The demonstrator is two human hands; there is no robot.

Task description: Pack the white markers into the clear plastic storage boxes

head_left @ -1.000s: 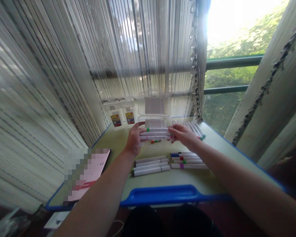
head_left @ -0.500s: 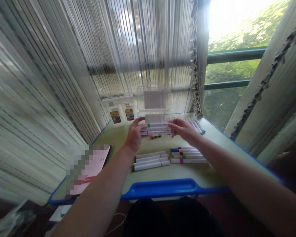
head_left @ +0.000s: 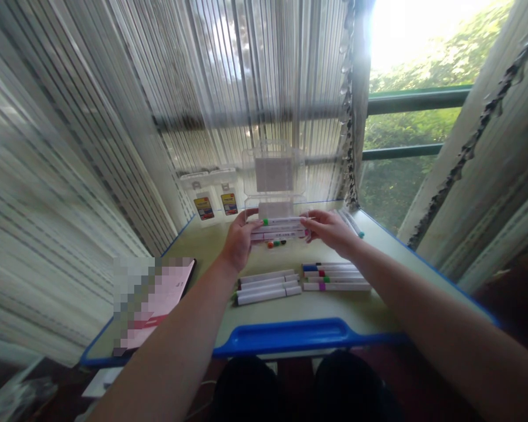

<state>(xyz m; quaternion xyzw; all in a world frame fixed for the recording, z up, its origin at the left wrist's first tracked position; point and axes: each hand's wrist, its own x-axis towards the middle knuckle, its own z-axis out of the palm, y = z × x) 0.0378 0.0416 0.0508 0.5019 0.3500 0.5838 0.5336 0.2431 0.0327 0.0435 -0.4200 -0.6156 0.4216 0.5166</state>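
Note:
My left hand [head_left: 239, 240] and my right hand [head_left: 331, 231] grip the two ends of a small bundle of white markers [head_left: 281, 229], held just in front of an open clear plastic case [head_left: 273, 181] with its lid standing upright. Both hands have their fingers curled round the bundle. Under the bundle lie small loose bits in orange, green and dark [head_left: 276, 242], on the table. Nearer me, one row of white markers [head_left: 268, 286] lies left and another row with coloured bands [head_left: 334, 277] lies right.
The small table [head_left: 202, 258] has a blue rim and a blue tray lip [head_left: 290, 336] at the front. A blurred pink sheet [head_left: 152, 302] lies at the left. Two closed clear cases [head_left: 211, 199] stand at the back left, more markers [head_left: 352, 221] at the back right. Curtains surround the table.
The view has shifted slightly; my hands and the marker bundle stay at the case, appearing a little higher in the picture. The hold on the bundle is unchanged.

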